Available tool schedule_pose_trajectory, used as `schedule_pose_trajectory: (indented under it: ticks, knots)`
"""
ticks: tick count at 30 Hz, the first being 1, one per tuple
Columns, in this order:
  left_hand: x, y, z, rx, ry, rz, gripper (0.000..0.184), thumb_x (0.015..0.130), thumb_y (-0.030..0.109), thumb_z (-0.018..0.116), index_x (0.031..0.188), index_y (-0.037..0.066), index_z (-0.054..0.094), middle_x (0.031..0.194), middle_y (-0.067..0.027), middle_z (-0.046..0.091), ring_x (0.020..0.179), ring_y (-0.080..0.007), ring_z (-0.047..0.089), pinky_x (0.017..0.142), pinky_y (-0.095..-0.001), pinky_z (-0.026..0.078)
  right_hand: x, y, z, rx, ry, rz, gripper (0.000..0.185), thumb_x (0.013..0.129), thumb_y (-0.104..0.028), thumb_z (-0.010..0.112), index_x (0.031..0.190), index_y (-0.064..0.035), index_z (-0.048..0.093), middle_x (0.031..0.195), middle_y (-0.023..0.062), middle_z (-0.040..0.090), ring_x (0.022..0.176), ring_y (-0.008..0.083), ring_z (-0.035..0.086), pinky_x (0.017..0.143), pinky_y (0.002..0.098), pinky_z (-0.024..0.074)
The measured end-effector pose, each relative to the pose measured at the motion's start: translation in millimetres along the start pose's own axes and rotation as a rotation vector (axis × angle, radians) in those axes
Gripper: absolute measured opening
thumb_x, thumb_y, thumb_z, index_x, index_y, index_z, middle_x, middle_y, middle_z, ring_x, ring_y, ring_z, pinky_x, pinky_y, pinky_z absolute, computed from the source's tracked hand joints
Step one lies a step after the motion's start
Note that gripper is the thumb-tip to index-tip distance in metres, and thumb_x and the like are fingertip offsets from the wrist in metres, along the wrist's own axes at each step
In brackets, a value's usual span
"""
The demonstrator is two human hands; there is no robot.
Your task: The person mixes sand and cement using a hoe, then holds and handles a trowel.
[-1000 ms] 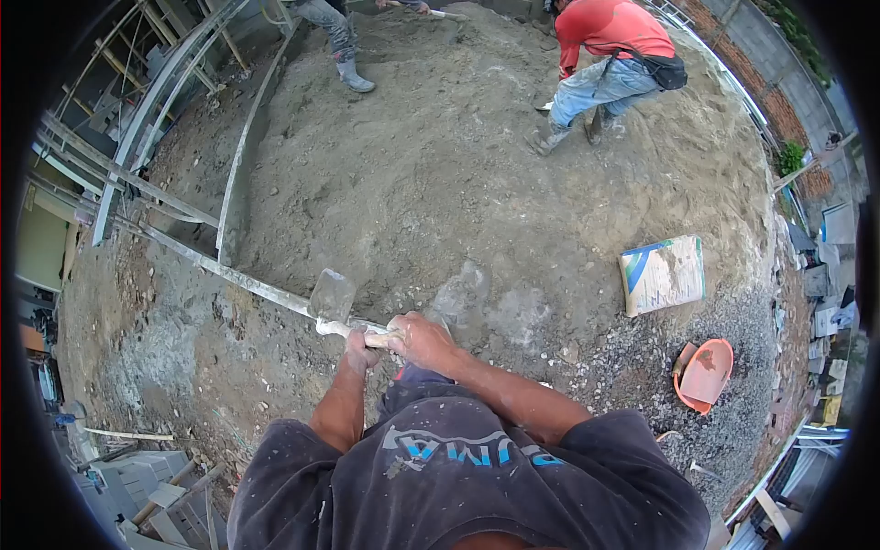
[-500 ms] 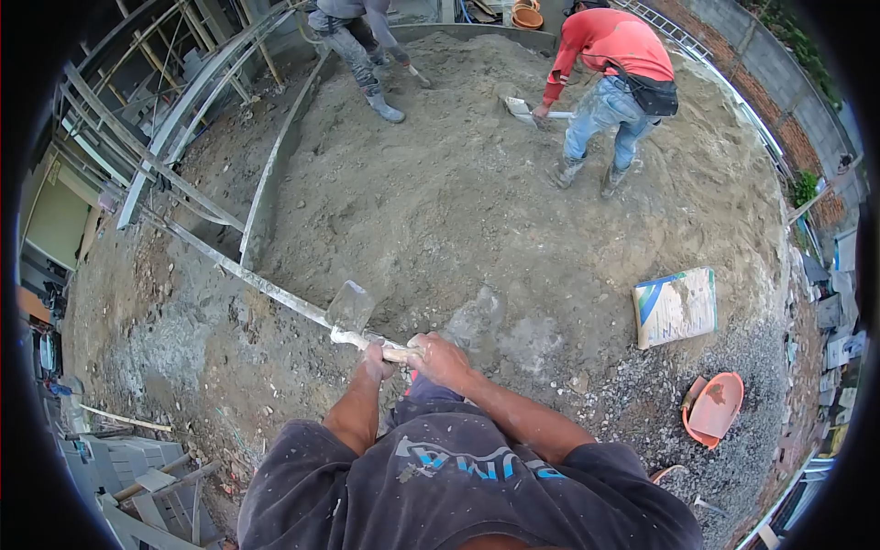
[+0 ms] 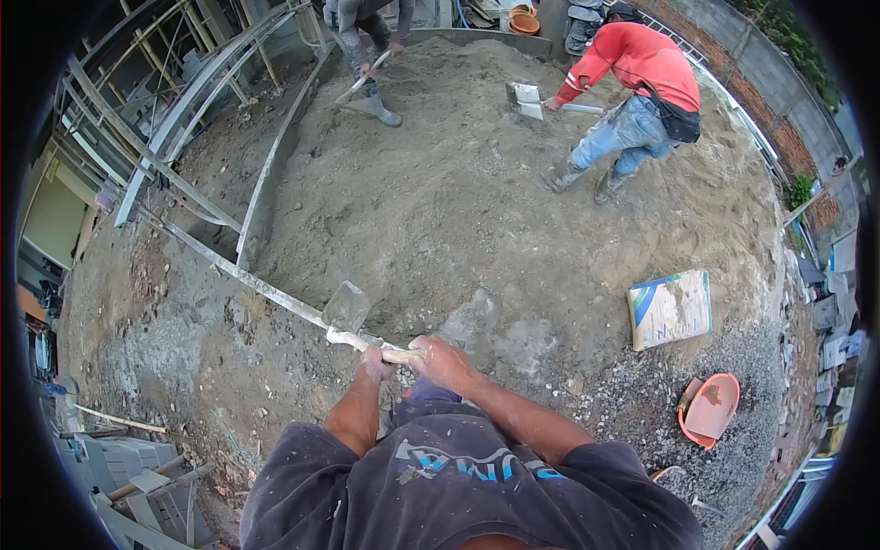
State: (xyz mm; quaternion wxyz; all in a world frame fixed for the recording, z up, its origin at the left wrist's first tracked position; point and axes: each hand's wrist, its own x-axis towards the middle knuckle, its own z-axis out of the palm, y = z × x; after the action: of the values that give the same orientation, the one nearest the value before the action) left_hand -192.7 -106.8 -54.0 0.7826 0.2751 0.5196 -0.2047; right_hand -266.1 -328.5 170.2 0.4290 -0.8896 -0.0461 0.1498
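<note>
Both my hands are closed around the pale handle of a shovel [image 3: 346, 306], held low in front of me. My left hand [image 3: 374, 363] grips it nearer the blade, and my right hand [image 3: 441, 363] wraps its rear end. The grey, dusty blade points forward and left, beside a long pale board [image 3: 275, 291] at the edge of the grey sandy mix [image 3: 394, 206]. Whether the blade touches the ground I cannot tell.
Ahead, a person in a red shirt [image 3: 642, 64] bends with a shovel [image 3: 528, 99]; another in grey [image 3: 353, 27] works at far left. To my right are a printed bag [image 3: 670, 310], an orange basin [image 3: 711, 410] and gravel [image 3: 632, 458]. Metal framing [image 3: 170, 137] stands left.
My hands and shovel have hardly moved. The red-shirted person has straightened a little and raised their shovel blade; the person in grey has swung their shovel to the left.
</note>
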Motion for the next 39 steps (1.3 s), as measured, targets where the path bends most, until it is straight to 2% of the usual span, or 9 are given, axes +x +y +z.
schedule_pose_trajectory:
  ticks: [3,9,21,27,30,39]
  knots:
    - [-53,-7,25,0.092,0.049,0.015,0.018,0.097,0.027,0.042,0.098,0.009,0.046,0.071,-0.0027,0.048,0.061,-0.0214,0.052,0.058,-0.0416,0.051,-1,-3,0,0.0,0.005,-0.01,0.036,0.081,-0.031,0.065,0.11,-0.0089,0.061,0.103,0.0176,0.061,0.097,0.0354,0.06,0.082,0.0434,0.0484]
    - [-52,-4,24,0.121,0.048,0.033,0.018,0.096,0.026,0.043,0.089,0.011,0.047,0.066,-0.0008,0.047,0.058,-0.0195,0.05,0.054,-0.0388,0.048,0,-2,4,-0.006,0.033,-0.029,0.034,0.081,-0.03,0.064,0.108,-0.0085,0.06,0.102,0.0177,0.061,0.097,0.0359,0.059,0.082,0.0451,0.0481]
    - [-32,-3,10,0.123,0.035,0.027,0.019,0.096,0.03,0.044,0.091,0.012,0.047,0.068,-0.0014,0.051,0.059,-0.02,0.054,0.053,-0.0404,0.052,-4,8,17,0.025,0.07,-0.033,0.032,0.082,-0.029,0.063,0.107,-0.0087,0.06,0.1,0.0178,0.061,0.097,0.0355,0.059,0.083,0.0439,0.0479]
    - [-29,-2,6,0.088,0.006,-0.005,0.021,0.097,0.031,0.043,0.091,0.011,0.048,0.07,-0.0026,0.052,0.062,-0.0225,0.056,0.058,-0.042,0.053,-9,2,15,0.038,0.063,-0.017,0.033,0.082,-0.028,0.063,0.107,-0.007,0.06,0.1,0.0185,0.06,0.096,0.0363,0.059,0.082,0.0444,0.0477]
    - [3,3,-10,0.092,-0.05,-0.021,0.023,0.097,0.031,0.041,0.091,0.01,0.048,0.071,-0.0031,0.052,0.062,-0.0224,0.055,0.061,-0.0421,0.052,-11,1,15,0.032,0.068,-0.03,0.033,0.082,-0.027,0.063,0.107,-0.0062,0.059,0.099,0.0187,0.06,0.095,0.0368,0.059,0.081,0.0449,0.0477]
    - [-40,-3,11,0.11,0.008,0.009,0.021,0.097,0.028,0.041,0.089,0.009,0.046,0.066,-0.0023,0.046,0.058,-0.021,0.049,0.059,-0.0419,0.049,-12,-9,8,0.001,0.026,0.01,0.035,0.082,-0.031,0.063,0.108,-0.0075,0.06,0.101,0.0186,0.061,0.096,0.0362,0.06,0.082,0.0446,0.0481]
